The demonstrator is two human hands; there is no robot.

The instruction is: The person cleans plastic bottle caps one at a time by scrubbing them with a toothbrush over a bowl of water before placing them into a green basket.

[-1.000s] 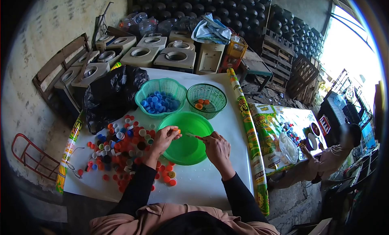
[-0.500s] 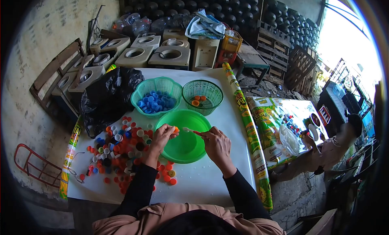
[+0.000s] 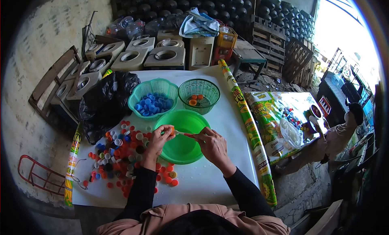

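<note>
While I watch remotely, the red-handled toothbrush with a pale head (image 3: 188,135) has closed the gap to the small orange plastic cap (image 3: 173,131); they now appear to touch, which I judge puts brushing in hand. The left hand (image 3: 157,142) pinches the cap narrowly; the right hand (image 3: 214,147) is closed around the handle. Both work over the round, bright-green plastic basin (image 3: 184,153). Beyond it, a pale-green plastic basket (image 3: 139,89) holds blue caps, beside a dark-green mesh basket (image 3: 216,93) with orange ones. Bold lettering marks the yellow-green printed roll (image 3: 248,127) at right, but I cannot read any brand reliably.
</note>
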